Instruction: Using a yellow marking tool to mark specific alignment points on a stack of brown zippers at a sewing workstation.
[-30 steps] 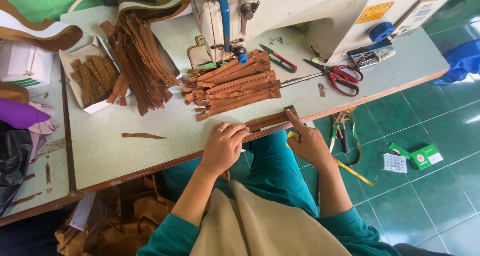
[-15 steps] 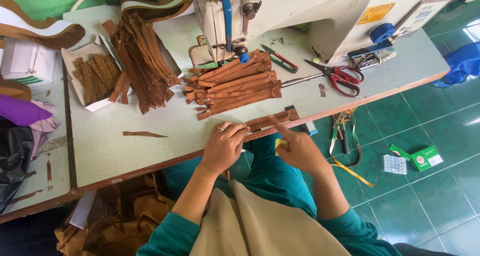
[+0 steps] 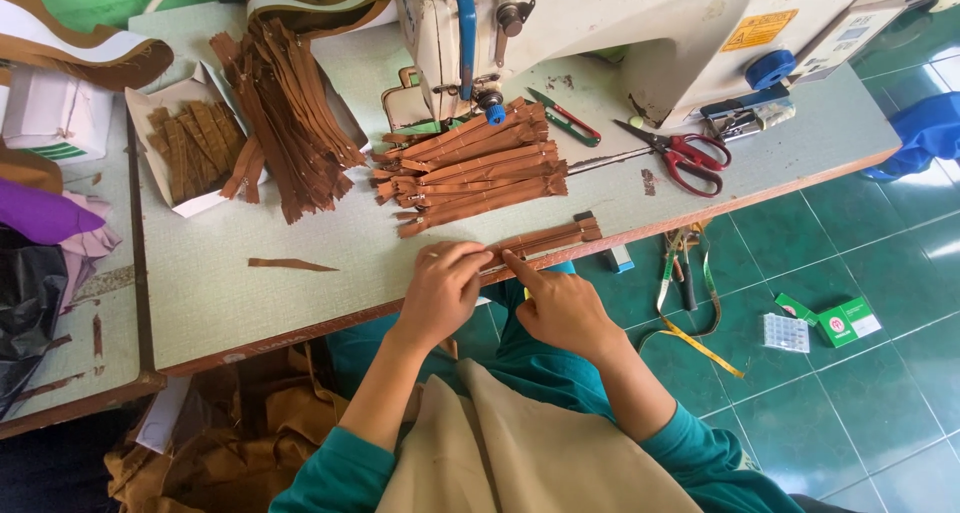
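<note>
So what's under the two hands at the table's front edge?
A brown zipper strip lies along the pale table edge, running right from under the left hand and right hand. Its near end is covered by the fingers.

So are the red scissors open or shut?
Shut. The red scissors lie flat on the table beside the sewing machine, their blades together in one thin point and the two handles touching.

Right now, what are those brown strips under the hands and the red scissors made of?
The brown strips under the left hand and right hand look like zippers: matte woven tape, apparently fabric, with a thin line down the middle that may be teeth. The scissors have glossy red handles, probably plastic, and grey shiny blades, likely metal.
</note>
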